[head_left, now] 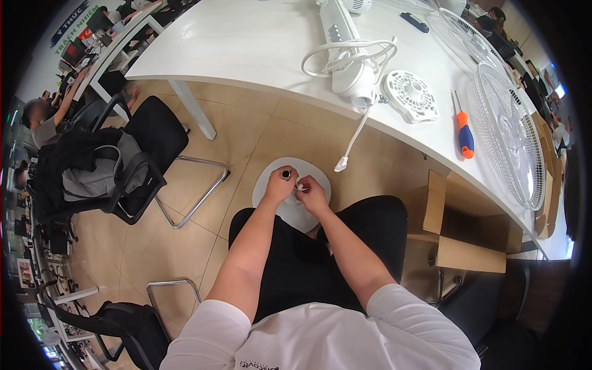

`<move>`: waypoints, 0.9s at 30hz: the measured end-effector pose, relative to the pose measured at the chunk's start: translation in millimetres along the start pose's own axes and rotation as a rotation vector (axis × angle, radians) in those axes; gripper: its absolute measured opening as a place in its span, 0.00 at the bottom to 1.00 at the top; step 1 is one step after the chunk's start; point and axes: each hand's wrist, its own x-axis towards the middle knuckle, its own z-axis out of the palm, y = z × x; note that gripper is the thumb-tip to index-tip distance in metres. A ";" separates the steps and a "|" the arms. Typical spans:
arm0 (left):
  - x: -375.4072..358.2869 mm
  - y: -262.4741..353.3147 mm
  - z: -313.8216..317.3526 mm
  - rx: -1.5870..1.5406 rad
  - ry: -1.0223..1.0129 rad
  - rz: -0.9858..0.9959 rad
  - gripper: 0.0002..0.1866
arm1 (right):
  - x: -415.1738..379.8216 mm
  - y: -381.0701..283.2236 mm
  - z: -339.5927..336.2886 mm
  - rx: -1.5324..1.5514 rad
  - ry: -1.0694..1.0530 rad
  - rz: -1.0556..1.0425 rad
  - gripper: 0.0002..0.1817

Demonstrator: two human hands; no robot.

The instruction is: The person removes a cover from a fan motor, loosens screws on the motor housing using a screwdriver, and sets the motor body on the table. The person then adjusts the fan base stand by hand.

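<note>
Between my knees stands a white rounded fan base (299, 217). Over it, my left hand (279, 185) is closed around an upright pole (286, 175); only its round, dark end shows above my fingers. Right beside it, my right hand (313, 194) pinches a small white piece (300, 187) close to the pole. The piece is too small to make out, and my fingers hide part of it. Both hands are nearly touching.
On the white table (228, 46) ahead lie a white fan body (351, 71) with its coiled cord, a round vented cover (411, 95), a screwdriver (464, 132) and fan grilles (509, 135). An open cardboard box (472, 246) is at right; a chair with a bag (102, 166) stands left.
</note>
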 end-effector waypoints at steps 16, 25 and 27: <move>0.3 -1.1 0.4 0.005 -0.001 -0.017 0.12 | 19.6 17.8 -2.4 0.782 -0.332 0.523 0.25; 0.7 1.9 0.4 0.021 0.008 -0.003 0.12 | -2.5 -28.1 -5.5 0.771 -0.185 0.598 0.21; -3.0 13.4 -3.7 -0.005 -0.017 -0.059 0.12 | 8.8 -4.9 -6.2 0.772 -0.249 0.600 0.20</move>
